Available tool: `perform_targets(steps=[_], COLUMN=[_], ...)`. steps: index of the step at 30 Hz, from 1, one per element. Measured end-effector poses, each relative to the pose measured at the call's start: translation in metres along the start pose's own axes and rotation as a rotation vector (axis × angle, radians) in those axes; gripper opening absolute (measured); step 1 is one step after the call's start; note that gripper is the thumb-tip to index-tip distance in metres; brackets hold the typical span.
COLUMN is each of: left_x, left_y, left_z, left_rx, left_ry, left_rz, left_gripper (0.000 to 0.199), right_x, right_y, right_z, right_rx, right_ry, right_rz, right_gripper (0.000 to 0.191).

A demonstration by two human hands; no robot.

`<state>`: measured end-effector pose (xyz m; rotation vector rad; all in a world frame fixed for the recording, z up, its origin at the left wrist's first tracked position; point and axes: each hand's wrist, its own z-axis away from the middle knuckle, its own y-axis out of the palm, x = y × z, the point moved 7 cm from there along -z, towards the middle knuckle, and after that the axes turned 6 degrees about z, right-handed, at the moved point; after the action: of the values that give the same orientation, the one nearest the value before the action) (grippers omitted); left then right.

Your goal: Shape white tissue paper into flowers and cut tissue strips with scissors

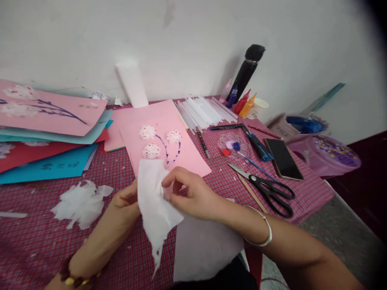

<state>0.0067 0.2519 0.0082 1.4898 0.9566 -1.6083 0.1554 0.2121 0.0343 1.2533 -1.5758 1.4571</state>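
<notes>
A piece of thin white tissue paper hangs between my two hands, its torn lower end tapering to a ragged point. My left hand pinches its left edge, with the fingertips partly behind it. From the right, my right hand closes thumb and fingers on the paper's other side. Just beyond lies a pink sheet with white, red-specked tissue blossoms and blue painted stems. A crumpled pile of white tissue rests left of my left hand. A larger whitish sheet lies below my right forearm.
Stacked colored cards are at left. Scissors, a phone, a paint palette, a brush, pens and glue sticks lie right and behind. Paint bottles, a paper cup and a black bottle stand near the wall.
</notes>
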Motion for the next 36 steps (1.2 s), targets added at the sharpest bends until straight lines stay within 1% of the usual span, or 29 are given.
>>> perform_targets(steps=[2,4,5,7,10,12,14,16,18,19,20,22,23,25,27,29,32,34,36], left_x=[0.003,0.003,0.002,-0.003,-0.019,-0.031,-0.041,-0.047,-0.049,-0.049,-0.049,-0.050,-0.050,-0.050,-0.050,-0.048,-0.044,-0.041,-0.041], left_y=[0.005,0.007,0.007,0.008,0.012,0.018,0.023,0.025,0.025,0.026,0.026,0.028,0.029,0.032,0.030,0.026,0.024,0.023,0.021], left_z=[0.000,0.001,0.001,0.003,0.007,0.011,0.016,0.019,0.021,0.023,0.025,0.031,0.035,0.041,0.044,0.046,0.044,0.041,0.038], left_rx=[0.081,0.129,0.132,0.100,0.009,-0.042,-0.066,-0.073,-0.074,-0.075,-0.083,-0.114,-0.128,-0.138,-0.144,-0.161,-0.131,-0.117,-0.137], left_ry=[-0.021,0.014,0.051,0.163,0.374,0.518,0.624,0.669,0.682,0.693,0.716,0.797,0.844,0.922,0.947,0.950,0.937,0.912,0.884], left_rz=[0.034,-0.005,-0.069,-0.252,-0.508,-0.630,-0.719,-0.788,-0.862,-0.906,-0.954,-1.040,-1.070,-1.087,-1.063,-1.042,-1.102,-1.140,-1.140], left_gripper=[0.018,0.019,0.018,0.015,0.005,0.009,0.011,0.012,0.013,0.013,0.012,0.010,0.009,0.009,0.009,0.011,0.015,0.017,0.020], right_x=[-0.006,-0.015,-0.019,-0.023,-0.024,-0.027,-0.032,-0.040,-0.045,-0.043,-0.040,-0.028,-0.023,-0.019,-0.023,-0.027,-0.030,-0.030,-0.029], right_y=[0.001,0.003,0.005,0.011,0.021,0.023,0.019,0.010,0.000,-0.004,-0.005,-0.002,0.002,0.012,0.021,0.023,0.018,0.016,0.015], right_z=[0.000,0.000,0.000,-0.001,-0.002,-0.002,-0.002,-0.002,-0.001,-0.002,-0.003,-0.005,-0.006,-0.005,-0.004,-0.003,-0.001,0.000,0.000], right_rx=[0.030,0.037,0.038,0.056,0.119,0.133,0.102,0.030,-0.030,-0.038,-0.025,0.044,0.080,0.135,0.129,0.070,-0.015,-0.023,-0.008], right_ry=[0.059,0.139,0.167,0.171,0.117,0.111,0.152,0.231,0.310,0.326,0.324,0.297,0.288,0.316,0.360,0.365,0.340,0.342,0.339], right_rz=[0.015,-0.002,-0.035,-0.161,-0.368,-0.416,-0.412,-0.411,-0.452,-0.477,-0.490,-0.454,-0.405,-0.302,-0.252,-0.241,-0.246,-0.255,-0.260], right_gripper=[0.021,0.017,0.014,0.009,0.013,0.016,0.019,0.021,0.031,0.036,0.041,0.046,0.045,0.034,0.020,0.012,0.013,0.013,0.012])
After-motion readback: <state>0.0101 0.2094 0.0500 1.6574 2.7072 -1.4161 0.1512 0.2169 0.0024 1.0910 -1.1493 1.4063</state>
